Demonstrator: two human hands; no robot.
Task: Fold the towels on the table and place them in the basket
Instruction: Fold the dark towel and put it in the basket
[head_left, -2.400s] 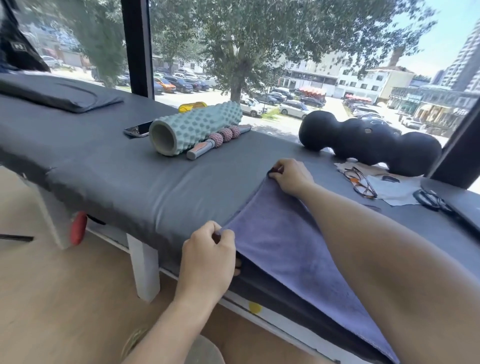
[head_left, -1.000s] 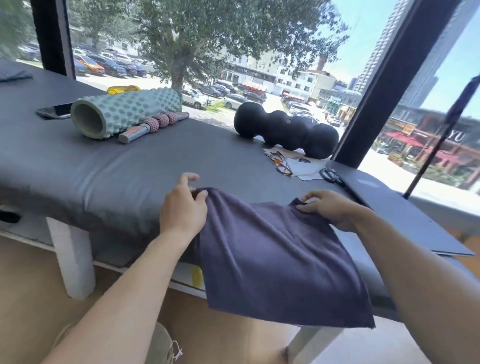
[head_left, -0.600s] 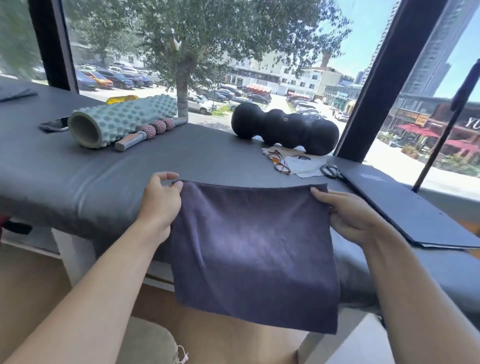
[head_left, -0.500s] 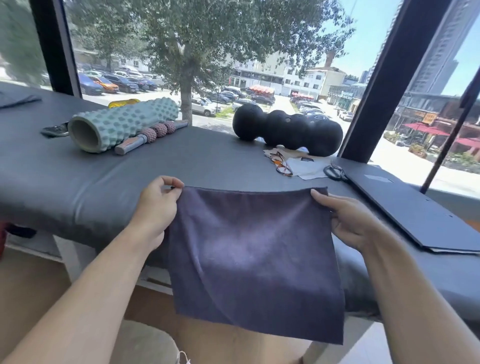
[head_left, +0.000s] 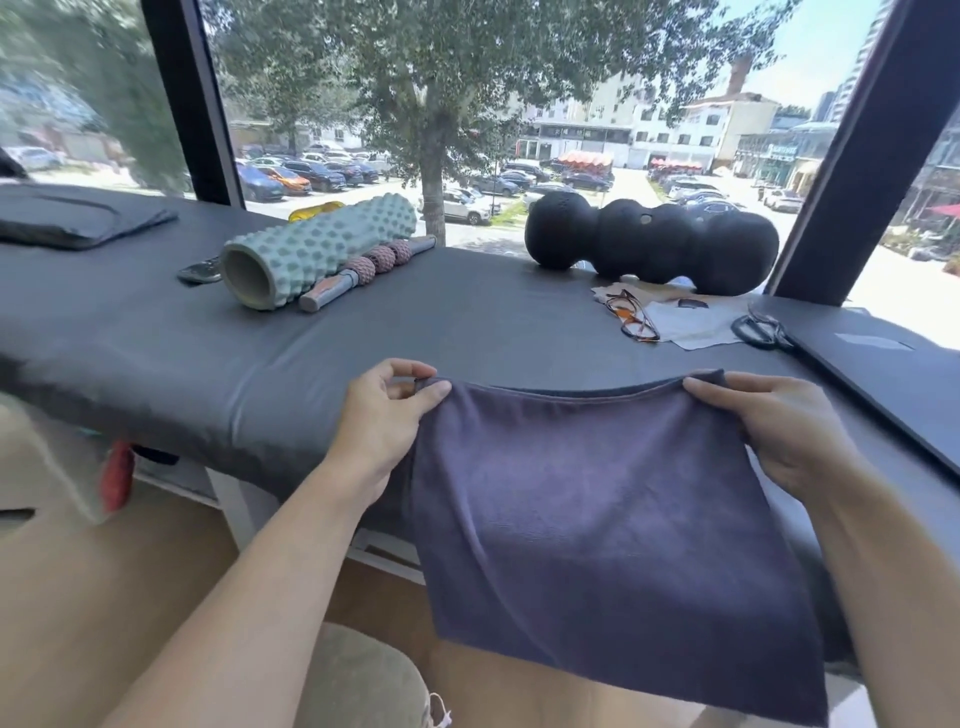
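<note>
A dark purple towel (head_left: 597, 530) hangs doubled over in front of the grey padded table (head_left: 467, 312), its lower edge dangling below the table's front edge. My left hand (head_left: 384, 415) pinches the towel's top left corner. My right hand (head_left: 779, 426) grips the top right corner. The top edge sags slightly between the two hands. No basket is in view.
On the table lie a green knobbed foam roller (head_left: 311, 249), a pink massage stick (head_left: 369, 270), a phone (head_left: 200, 270), a black peanut-shaped roller (head_left: 649, 244), glasses (head_left: 634, 314), scissors (head_left: 761, 330) and a dark flat board (head_left: 883, 364). A window runs behind; a folded dark pad (head_left: 72, 221) lies far left.
Both hands lifted the towel off the table, folded it and spread it flat by its top corners. Since half a second ago the hands have drawn slightly closer and the top edge sags.
</note>
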